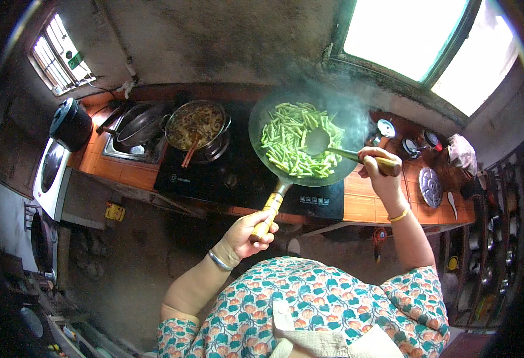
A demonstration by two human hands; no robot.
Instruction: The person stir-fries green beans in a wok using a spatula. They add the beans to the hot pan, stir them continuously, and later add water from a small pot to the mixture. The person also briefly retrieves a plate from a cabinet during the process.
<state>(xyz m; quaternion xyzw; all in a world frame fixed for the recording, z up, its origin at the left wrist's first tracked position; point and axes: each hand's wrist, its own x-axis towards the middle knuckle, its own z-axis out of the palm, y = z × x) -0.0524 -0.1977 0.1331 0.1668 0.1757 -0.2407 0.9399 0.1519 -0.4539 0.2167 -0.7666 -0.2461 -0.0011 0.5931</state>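
My left hand (pixel 249 235) is wrapped around the bamboo-like handle (pixel 271 206) of a large wok (pixel 262 105). Cut green beans (pixel 289 134) cover the wok's bottom, and steam rises at its right side. In my right hand (pixel 380 172) is the wooden handle of a metal cooking ladle (pixel 318 142). The ladle's round head rests among the beans, right of the wok's middle. The wok sits over the right part of a black glass gas hob (pixel 208 188); the burner beneath it is hidden.
Left of the wok, a two-handled pot (pixel 195 125) of simmering food has wooden chopsticks (pixel 191 152) in it. A sink (pixel 154 154) holds a dark pan (pixel 141 126). On the right counter lie a round metal plate (pixel 430 188), a white spoon (pixel 452 206) and jars (pixel 410 147).
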